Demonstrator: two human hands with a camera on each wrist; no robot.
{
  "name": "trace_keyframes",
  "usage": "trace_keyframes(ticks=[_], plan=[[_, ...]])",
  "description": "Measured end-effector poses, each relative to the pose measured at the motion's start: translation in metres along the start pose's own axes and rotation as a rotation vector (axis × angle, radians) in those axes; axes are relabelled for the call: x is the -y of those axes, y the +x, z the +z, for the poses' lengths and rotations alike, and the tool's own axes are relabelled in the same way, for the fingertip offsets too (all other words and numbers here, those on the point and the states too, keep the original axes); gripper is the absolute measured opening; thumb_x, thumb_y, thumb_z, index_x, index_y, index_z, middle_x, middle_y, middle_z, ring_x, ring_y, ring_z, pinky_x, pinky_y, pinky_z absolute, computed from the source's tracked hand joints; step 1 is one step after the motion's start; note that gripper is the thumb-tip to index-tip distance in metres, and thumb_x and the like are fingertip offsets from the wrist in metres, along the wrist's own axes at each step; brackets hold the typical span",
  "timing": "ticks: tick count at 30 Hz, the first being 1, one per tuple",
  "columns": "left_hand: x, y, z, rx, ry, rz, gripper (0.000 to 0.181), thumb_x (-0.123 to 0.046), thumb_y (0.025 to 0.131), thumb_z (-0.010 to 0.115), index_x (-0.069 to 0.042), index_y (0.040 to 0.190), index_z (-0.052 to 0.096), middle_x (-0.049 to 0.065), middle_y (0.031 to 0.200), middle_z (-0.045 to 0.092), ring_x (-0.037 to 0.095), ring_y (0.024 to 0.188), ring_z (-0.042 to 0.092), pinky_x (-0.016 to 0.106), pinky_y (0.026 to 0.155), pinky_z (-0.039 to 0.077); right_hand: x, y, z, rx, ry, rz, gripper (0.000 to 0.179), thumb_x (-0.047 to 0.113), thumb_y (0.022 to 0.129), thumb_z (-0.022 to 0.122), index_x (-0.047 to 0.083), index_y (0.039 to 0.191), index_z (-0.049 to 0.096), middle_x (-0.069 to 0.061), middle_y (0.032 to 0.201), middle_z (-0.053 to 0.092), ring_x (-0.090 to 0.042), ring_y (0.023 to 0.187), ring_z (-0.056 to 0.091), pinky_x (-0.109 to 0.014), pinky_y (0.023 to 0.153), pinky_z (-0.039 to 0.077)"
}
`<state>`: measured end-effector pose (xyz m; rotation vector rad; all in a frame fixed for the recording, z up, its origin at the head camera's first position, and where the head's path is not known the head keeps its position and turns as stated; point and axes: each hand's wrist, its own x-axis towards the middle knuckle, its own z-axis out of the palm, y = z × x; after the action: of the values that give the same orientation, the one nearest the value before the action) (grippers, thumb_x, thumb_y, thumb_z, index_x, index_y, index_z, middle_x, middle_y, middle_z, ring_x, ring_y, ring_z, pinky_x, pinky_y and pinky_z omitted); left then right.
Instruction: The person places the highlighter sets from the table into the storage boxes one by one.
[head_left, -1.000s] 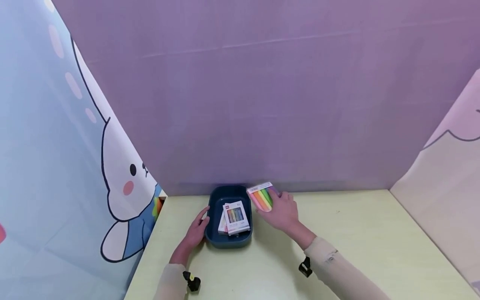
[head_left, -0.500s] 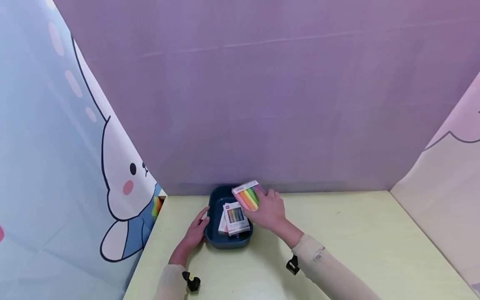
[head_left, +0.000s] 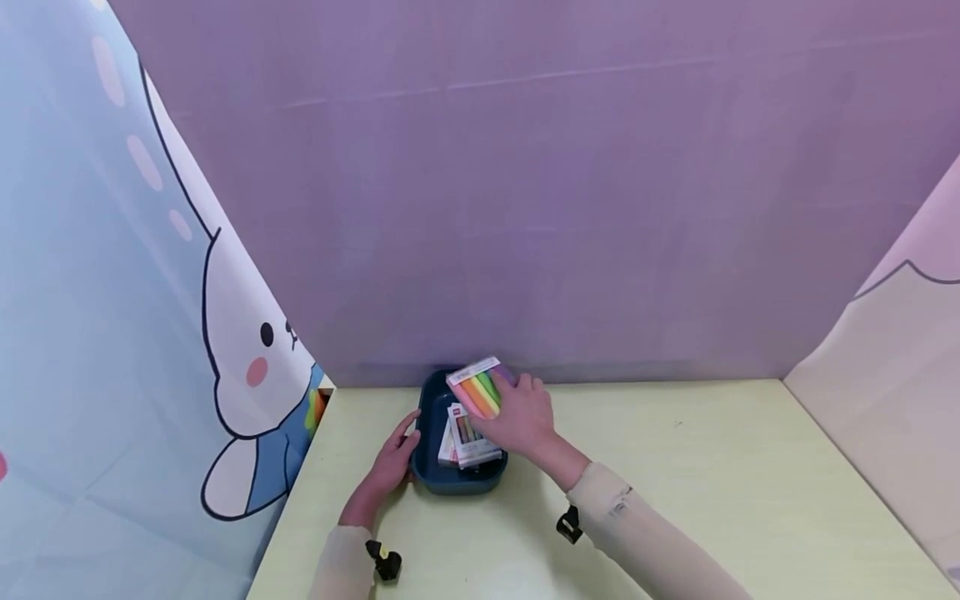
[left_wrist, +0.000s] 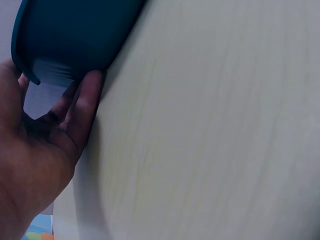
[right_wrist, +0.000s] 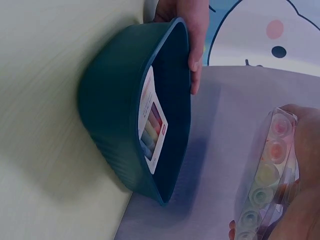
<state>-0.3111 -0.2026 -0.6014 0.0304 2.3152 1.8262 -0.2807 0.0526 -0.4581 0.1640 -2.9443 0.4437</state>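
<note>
My right hand [head_left: 516, 412] grips a clear pack of coloured sticks [head_left: 477, 390] with a pale header strip. In the head view the pack overlaps the far part of a dark teal plastic bin [head_left: 459, 487]. A gap shows between pack [right_wrist: 264, 175] and bin rim in the right wrist view. Inside the bin lies a white box [head_left: 480, 455] with a picture of coloured sticks, over another white box mostly hidden beneath it. My left hand [head_left: 392, 460] touches the bin's left wall from outside; in the left wrist view, its fingers [left_wrist: 87, 100] look fairly straight.
The bin stands on a pale wood-grain table [head_left: 675, 483], close to the purple backdrop [head_left: 525, 208] along its far edge. A cartoon-printed sheet [head_left: 150, 333] borders the left side, and a pink and cream sheet [head_left: 900, 367] the right. A strapped black device [head_left: 570, 523] hangs at the right wrist.
My right hand has moved left with the pack of coloured sticks, from beside the bin to where it overlaps the bin in the head view. My left hand stays at the bin's wall.
</note>
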Motion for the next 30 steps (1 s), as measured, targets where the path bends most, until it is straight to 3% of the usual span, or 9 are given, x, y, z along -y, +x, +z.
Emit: trace_keyframes(ticks=[9,18,30], plan=[[-0.001,-0.002,0.001,-0.015,0.010,-0.013,0.043,-0.038,0.104,0.044,-0.044,0.146,0.038,0.020,0.125,0.045,0.027,0.068,0.057,0.035,0.053,0.048,0.013,0.002,0.003,0.009,-0.009,-0.030,0.086,0.073,0.076,0.059,0.020,0.143,0.048,-0.011,0.099,0.049,-0.025,0.089,0.041,-0.036,0.071,0.037],[0.000,-0.001,0.001,-0.002,0.013,0.023,0.046,-0.033,0.105,0.043,-0.034,0.150,0.036,0.023,0.125,0.046,0.026,0.067,0.055,0.036,0.051,0.048,0.024,0.006,0.009,-0.010,-0.014,-0.048,0.085,0.073,0.076,0.057,0.020,0.142,0.048,-0.010,0.098,0.051,-0.025,0.087,0.041,-0.035,0.071,0.037],[0.000,-0.001,0.000,0.003,-0.010,-0.006,0.046,-0.037,0.104,0.043,-0.039,0.149,0.035,0.022,0.124,0.046,0.026,0.065,0.055,0.034,0.053,0.047,0.033,0.010,0.023,0.022,-0.046,-0.029,0.090,0.077,0.073,0.056,0.021,0.142,0.048,-0.013,0.105,0.051,-0.027,0.092,0.043,-0.039,0.076,0.039]])
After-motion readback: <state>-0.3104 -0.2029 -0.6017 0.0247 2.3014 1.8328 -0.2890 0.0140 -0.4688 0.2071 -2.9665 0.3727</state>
